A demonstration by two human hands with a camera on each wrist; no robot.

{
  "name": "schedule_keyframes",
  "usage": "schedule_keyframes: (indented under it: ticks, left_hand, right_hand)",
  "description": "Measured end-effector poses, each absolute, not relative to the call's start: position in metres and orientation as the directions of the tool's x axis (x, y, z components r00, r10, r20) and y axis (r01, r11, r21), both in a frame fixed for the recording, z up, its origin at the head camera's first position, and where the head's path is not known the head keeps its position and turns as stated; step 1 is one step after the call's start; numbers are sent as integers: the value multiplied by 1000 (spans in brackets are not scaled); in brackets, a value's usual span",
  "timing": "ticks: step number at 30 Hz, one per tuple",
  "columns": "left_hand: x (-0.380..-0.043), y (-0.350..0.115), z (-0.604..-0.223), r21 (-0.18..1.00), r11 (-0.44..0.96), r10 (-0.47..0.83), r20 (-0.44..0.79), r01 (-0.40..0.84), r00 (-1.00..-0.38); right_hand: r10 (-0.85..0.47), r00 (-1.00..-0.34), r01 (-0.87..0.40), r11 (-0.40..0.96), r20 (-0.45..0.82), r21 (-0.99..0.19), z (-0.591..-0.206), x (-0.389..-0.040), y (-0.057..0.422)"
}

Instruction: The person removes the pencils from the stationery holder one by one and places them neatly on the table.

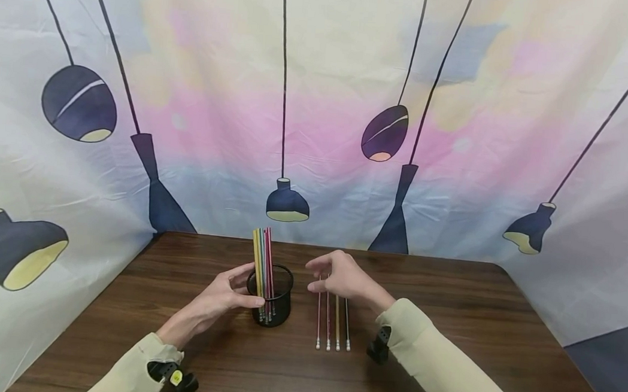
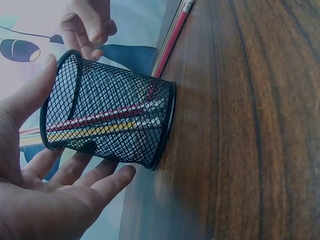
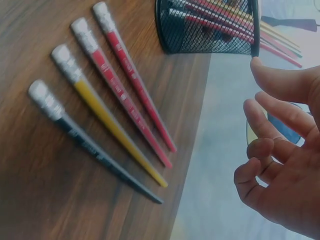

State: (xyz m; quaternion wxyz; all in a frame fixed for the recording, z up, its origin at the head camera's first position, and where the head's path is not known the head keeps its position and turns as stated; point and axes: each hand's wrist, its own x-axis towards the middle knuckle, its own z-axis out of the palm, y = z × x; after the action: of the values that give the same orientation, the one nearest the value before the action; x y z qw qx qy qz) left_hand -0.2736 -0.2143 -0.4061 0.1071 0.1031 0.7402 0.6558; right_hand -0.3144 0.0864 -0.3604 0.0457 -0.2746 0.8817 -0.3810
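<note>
My left hand (image 1: 220, 292) holds a black mesh pencil cup (image 1: 280, 311), its thumb on the near side of the rim and its fingers around the far left side. Inside, several pencils (image 1: 258, 249) in yellow, green and red lean left, eraser ends down. To the right, a black pencil (image 3: 95, 150), a yellow pencil (image 3: 110, 120) and two red pencils (image 3: 125, 102) lie side by side on the table, erasers toward me. Over their far ends hovers my right hand (image 1: 344, 276), fingers loosely bent and nothing between them.
The dark wooden table (image 1: 238, 371) carries the cup and pencils. Behind it and at both sides hangs a fabric backdrop (image 1: 330, 101) printed with lamps. Each wrist wears a small black camera (image 1: 379, 345).
</note>
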Motion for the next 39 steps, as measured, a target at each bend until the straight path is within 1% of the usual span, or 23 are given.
schedule_keyframes:
  ticks: [7,15,22,30,39]
  left_hand:
    - [-274,-215,-407,995,102,300,-28,2,-954]
    - [-275,-216,-409,996,85,302,-35,-10,-953]
    - [-274,-216,-409,997,83,310,-32,-6,-950]
    - [-274,-216,-408,997,72,322,-23,1,-947]
    - [-274,-216,-409,997,78,316,-20,5,-949]
  right_hand:
    - [-512,-843,-467,548,163,-694,-359,-315,75]
    - [-512,-822,-519,498,247,-695,-360,-317,56]
    - [-500,-827,-513,486,256,-708,-361,-318,36]
    - [-495,-822,-513,431,281,-742,-360,-319,20]
    - [-488,-819,-533,448,303,-718,-358,-318,8]
